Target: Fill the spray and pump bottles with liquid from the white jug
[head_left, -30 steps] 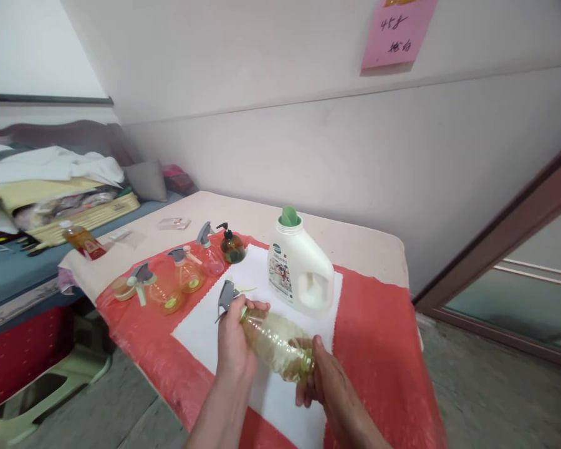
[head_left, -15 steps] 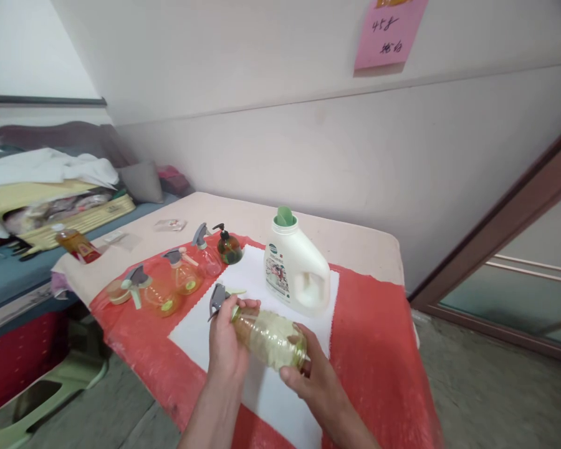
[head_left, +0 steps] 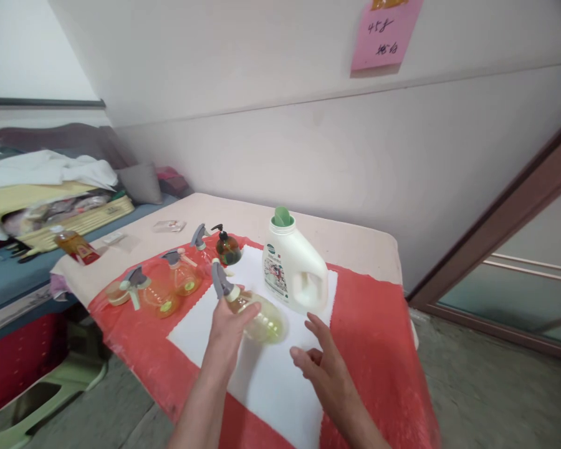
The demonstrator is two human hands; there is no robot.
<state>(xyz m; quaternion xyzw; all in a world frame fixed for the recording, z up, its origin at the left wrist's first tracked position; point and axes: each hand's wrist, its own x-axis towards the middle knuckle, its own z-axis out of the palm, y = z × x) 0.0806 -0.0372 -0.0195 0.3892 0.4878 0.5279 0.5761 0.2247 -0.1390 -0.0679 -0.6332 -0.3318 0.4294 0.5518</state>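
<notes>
My left hand (head_left: 231,324) is wrapped round the neck of a clear yellowish spray bottle (head_left: 266,321), which tilts with its grey trigger head up to the left. Greenish liquid shows near its base. To the right, my right hand (head_left: 320,355) is apart from the bottle, its fingers spread and holding nothing. Just beyond both hands stands a large white detergent jug (head_left: 285,265) with a green insert (head_left: 282,217) in its mouth. A white cloth (head_left: 280,386) lies beneath the hands and jug.
Left on the red cover (head_left: 374,349) stand several spray bottles (head_left: 161,296), a dark pump bottle (head_left: 227,248) and a round container (head_left: 116,293). A bottle of amber liquid (head_left: 75,243) lies by the table's left edge. A pink note (head_left: 386,37) hangs on the wall.
My right hand has let go of the spray bottle's base and moved slightly away. In my left hand, the bottle has turned, its trigger head rising and its base swinging left.
</notes>
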